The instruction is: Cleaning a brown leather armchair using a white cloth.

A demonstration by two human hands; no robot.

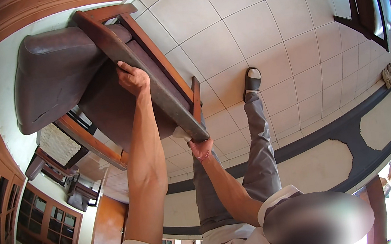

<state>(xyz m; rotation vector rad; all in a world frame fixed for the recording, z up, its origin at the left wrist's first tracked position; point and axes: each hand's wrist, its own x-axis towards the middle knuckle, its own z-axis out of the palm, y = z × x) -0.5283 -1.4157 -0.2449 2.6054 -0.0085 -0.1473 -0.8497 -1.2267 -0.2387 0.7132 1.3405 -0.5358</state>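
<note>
A wooden armchair with dark brown cushions [58,76] stands at the upper left, against a wall. My left hand [134,78] grips the inner edge of its long wooden armrest [151,86], around the middle, with the thumb and fingers bent at the edge. At the armrest's near end, my right hand [201,148] is closed round the tip, its fingers partly hidden under the wood. A small whitish thing [181,134] shows beside those fingers, below the armrest; I cannot make out what it is. A reddish band circles my right wrist.
Pale floor tiles [252,25] spread to the right of the chair, and my shoe [252,80] rests on them. Another dark-framed chair [363,6] stands at the upper right. A low wall with dark trim [305,169] curves behind. More seats and a table [60,144] are at the left.
</note>
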